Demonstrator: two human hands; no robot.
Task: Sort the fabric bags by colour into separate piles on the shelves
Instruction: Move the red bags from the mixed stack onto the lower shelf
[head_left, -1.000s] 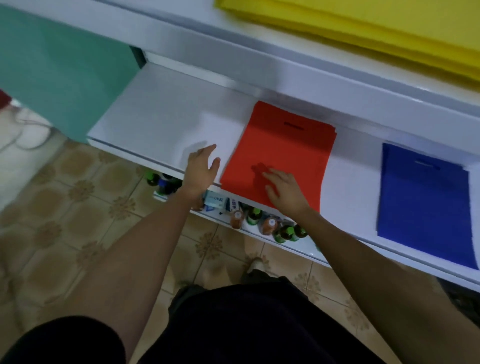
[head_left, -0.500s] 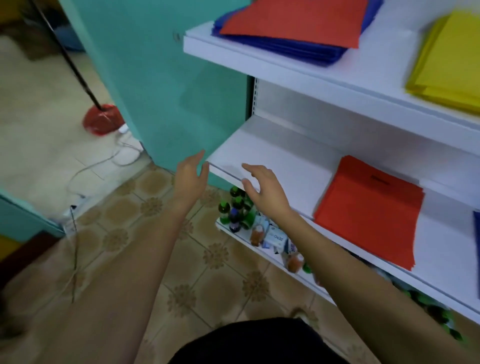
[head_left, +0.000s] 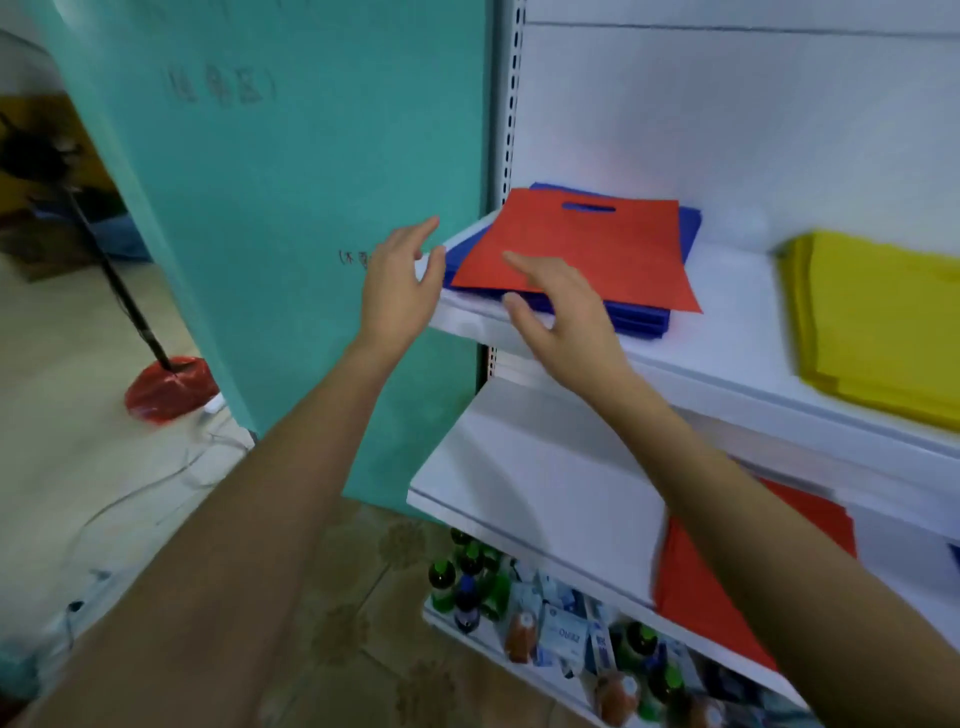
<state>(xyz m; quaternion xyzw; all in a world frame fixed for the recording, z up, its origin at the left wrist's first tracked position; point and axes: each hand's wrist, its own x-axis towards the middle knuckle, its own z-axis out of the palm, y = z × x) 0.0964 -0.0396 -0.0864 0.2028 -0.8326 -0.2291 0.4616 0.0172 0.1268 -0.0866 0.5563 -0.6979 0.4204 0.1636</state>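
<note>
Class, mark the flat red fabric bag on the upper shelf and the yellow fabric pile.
Flat red fabric bag (head_left: 597, 244): head view, its middle.
Yellow fabric pile (head_left: 883, 322): head view, top sheet's middle.

Matt red fabric bag (head_left: 571, 249) over matt blue fabric bags (head_left: 639, 319), matt yellow fabric pile (head_left: 878, 322), smooth white painted shelf (head_left: 727, 332), glossy bottles (head_left: 467, 587), patterned floor tiles (head_left: 363, 623)
</note>
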